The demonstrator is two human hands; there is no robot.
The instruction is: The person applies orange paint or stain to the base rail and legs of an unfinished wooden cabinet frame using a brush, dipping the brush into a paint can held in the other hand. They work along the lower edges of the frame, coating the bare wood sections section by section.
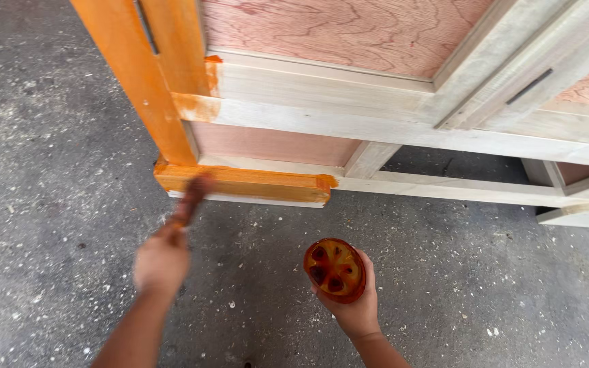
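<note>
Blurred left hand [161, 262] grips a smeared brush [191, 201]; right hand [352, 303] cups an orange-stained container [335, 270].

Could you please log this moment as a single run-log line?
left hand: holds brush, blurred, at orange-stained rail | right hand: holds stain container | rest of frame: bare wood

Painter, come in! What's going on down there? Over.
Left hand grips blurred paintbrush at orange-coated wooden rail. Right hand holds round orange-stained cup. Nothing blocking.
</note>
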